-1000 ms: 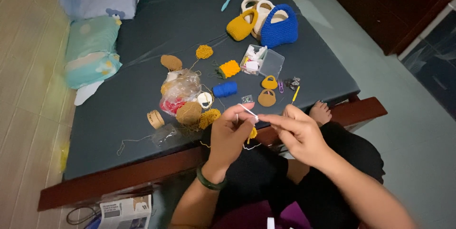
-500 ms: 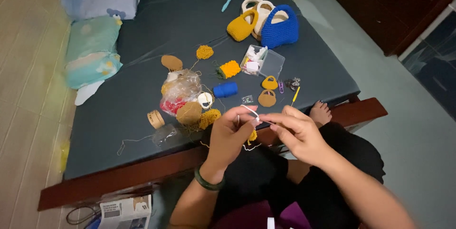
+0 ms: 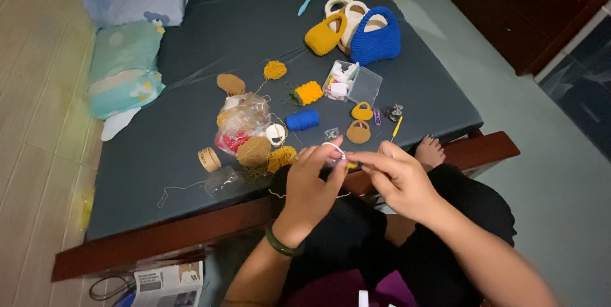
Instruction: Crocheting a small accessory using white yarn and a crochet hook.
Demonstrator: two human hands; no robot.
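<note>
Two hands meet just below the middle of the frame: your left hand [image 3: 312, 183], a green bangle [image 3: 280, 246] on its wrist, curls its fingers and pinches a small yellow piece [image 3: 350, 165] with a white loop [image 3: 333, 147] above it. Your right hand [image 3: 398, 179] reaches in from the right, fingertips pinched at the same piece. It is too small to tell which way it points. Above lies a dark mattress [image 3: 191, 58] on a wooden frame [image 3: 159, 237], with blue yarn [image 3: 302, 120] and a blue bag [image 3: 377, 36]; pillows [image 3: 124, 68] sit upper left.
</note>
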